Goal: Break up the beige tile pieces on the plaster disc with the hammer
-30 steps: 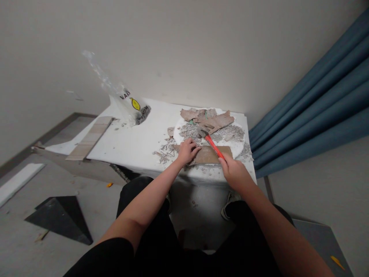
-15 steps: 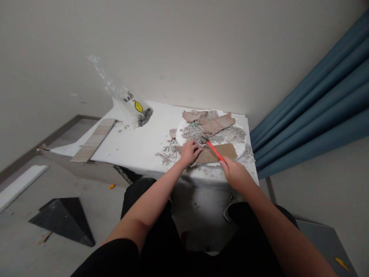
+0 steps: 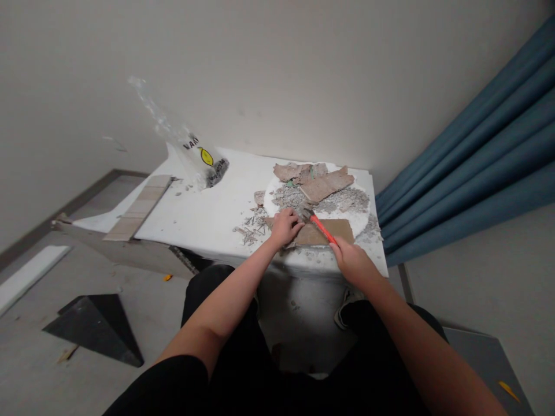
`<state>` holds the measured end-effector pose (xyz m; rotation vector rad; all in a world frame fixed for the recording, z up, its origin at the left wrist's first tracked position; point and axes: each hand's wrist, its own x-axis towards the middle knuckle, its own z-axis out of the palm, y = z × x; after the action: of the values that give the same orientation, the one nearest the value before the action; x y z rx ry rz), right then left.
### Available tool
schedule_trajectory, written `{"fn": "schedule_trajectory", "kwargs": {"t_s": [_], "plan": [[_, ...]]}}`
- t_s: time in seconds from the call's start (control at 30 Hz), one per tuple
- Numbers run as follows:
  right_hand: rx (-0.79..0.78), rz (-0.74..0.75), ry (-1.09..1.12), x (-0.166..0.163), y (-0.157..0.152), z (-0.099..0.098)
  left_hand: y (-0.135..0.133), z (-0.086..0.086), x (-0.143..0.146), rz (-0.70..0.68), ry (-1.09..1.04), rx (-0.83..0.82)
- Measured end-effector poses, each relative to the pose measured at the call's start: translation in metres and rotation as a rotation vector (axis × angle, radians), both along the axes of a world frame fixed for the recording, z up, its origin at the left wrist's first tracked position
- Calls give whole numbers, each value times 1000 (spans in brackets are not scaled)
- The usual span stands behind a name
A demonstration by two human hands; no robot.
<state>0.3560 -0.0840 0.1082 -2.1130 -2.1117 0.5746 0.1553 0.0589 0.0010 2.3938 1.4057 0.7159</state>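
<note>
My right hand (image 3: 356, 263) grips the red handle of a hammer (image 3: 321, 227). Its grey metal head rests low over the near edge of the rubble. Just left of the head is my left hand (image 3: 286, 227), fingers bent and drawn together over a torn brown board (image 3: 329, 232); whatever is between the fingertips is hidden or too small to make out. Grey crumbled rubble (image 3: 353, 199) covers a round white surface (image 3: 362, 225). More torn brown pieces (image 3: 327, 185) lie behind the hammer, and thin grey slivers (image 3: 250, 228) are scattered left of my left hand.
The white-covered table (image 3: 208, 219) stands against the wall. A clear plastic bag (image 3: 197, 164) with a yellow lemon print is on it, and a striped plank (image 3: 141, 208) lies at its left end. Blue curtains (image 3: 468, 173) hang at right. A folded black sheet (image 3: 95, 329) is on the floor.
The view has shifted very slightly. Both hands and the hammer keep nearly the same place, with the hammer head close beside my left fingers.
</note>
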Motion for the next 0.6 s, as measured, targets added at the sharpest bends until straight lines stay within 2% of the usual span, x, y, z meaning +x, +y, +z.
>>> {"fn": "schedule_trajectory", "kwargs": {"t_s": [0.17,0.27,0.33,0.47,0.6], "plan": [[45,-8,10,0,-2,-2,3,3,-7,-18,-120,-52],[0,18,-33,-1,-1,-5,4,5,-13,5,-229,-106],[-21,47,-35,-1,-1,-7,4,6,-15,10,-254,-129],[41,24,5,-1,-1,-11,2,6,-15,-5,-270,-146],[-17,33,-27,-3,0,-15,4,9,-13,-6,-352,-181]]}}
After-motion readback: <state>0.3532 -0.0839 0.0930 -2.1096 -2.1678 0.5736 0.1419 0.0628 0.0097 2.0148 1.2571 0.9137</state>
